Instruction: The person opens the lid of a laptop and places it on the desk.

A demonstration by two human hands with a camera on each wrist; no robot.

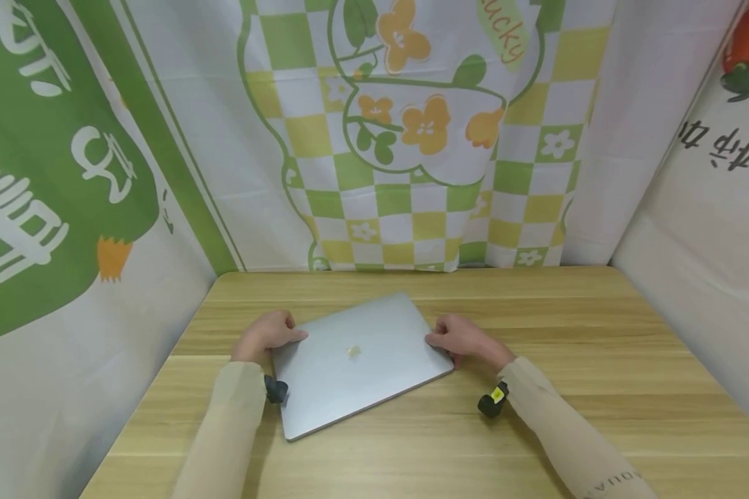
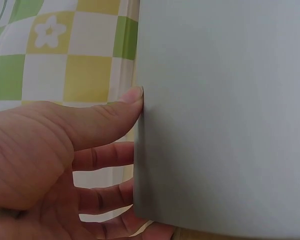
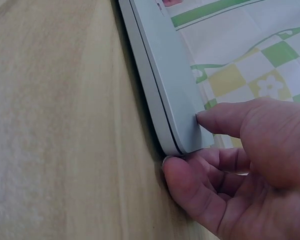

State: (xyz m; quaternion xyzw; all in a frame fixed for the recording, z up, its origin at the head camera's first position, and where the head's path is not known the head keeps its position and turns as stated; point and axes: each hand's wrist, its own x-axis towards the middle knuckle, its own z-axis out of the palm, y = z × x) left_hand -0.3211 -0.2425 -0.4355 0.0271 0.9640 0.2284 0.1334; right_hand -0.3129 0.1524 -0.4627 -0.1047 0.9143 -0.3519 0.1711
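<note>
A closed silver laptop [image 1: 362,378], with a small logo [image 1: 354,352] on its lid, sits at a slant at the middle of the wooden table. My left hand [image 1: 270,334] grips its left edge: in the left wrist view the thumb [image 2: 110,117] presses the lid's rim and the fingers reach beneath. On the opposite side, my right hand [image 1: 465,337] pinches the edge near a corner. The right wrist view has that thumb [image 3: 222,119] on the lid and curled fingers [image 3: 195,190] at the underside. Whether the laptop touches the table or hovers slightly is hard to tell.
The wooden table [image 1: 568,319] stretches around the laptop on every side. Behind it hangs a checkered, flower-printed curtain [image 1: 399,222], with printed fabric [image 1: 37,173] on the left and more fabric [image 1: 711,229] on the right. Dark wrist devices [image 1: 490,403] sit at both cuffs.
</note>
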